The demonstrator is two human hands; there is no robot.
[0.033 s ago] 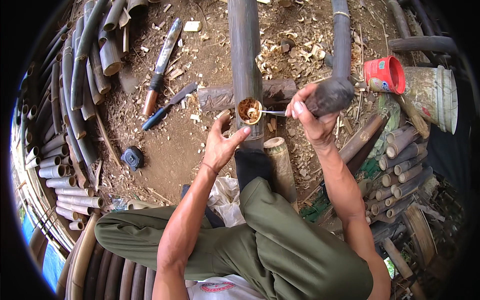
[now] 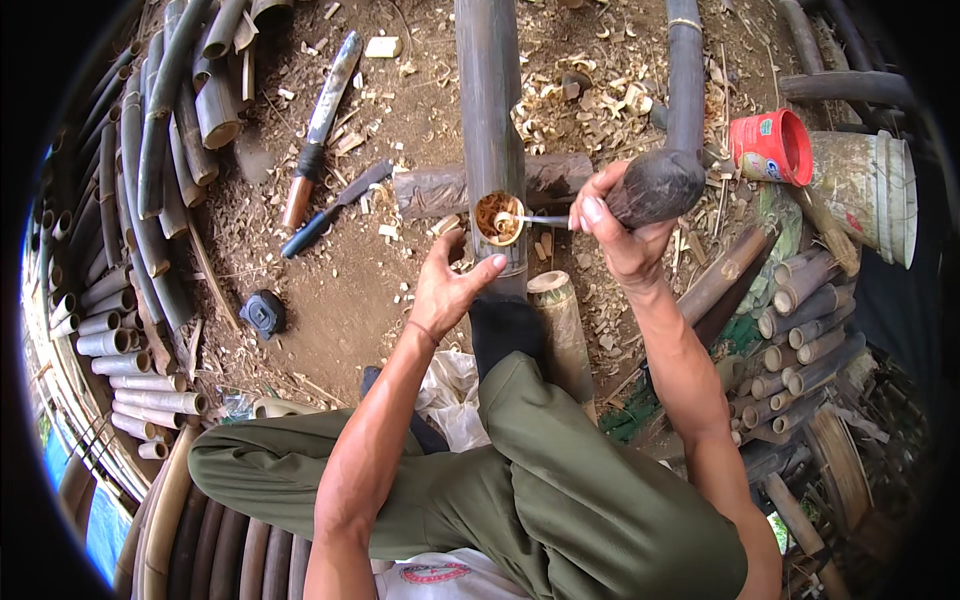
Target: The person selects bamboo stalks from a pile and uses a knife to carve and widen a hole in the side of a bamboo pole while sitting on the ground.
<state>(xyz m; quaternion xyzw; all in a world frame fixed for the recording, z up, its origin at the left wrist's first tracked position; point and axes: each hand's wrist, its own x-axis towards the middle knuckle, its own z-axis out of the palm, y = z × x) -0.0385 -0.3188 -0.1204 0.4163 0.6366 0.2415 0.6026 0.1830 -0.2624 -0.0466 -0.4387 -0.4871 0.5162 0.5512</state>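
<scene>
Right hand [image 2: 620, 225] grips tool [image 2: 545, 219] pointing left into bamboo pole [image 2: 490, 120]; left hand [image 2: 450, 285] open.

Just one view here, from a cam on the person's head, looking almost straight down. It sits close above the left hand [image 2: 450, 285] and right hand [image 2: 615, 235], w/ the lap at the bottom edge. The dirt ground [image 2: 350, 290] fills the middle. The wide lens bends the edges, so the dark rim is hard to read, maybe more poles there.
</scene>
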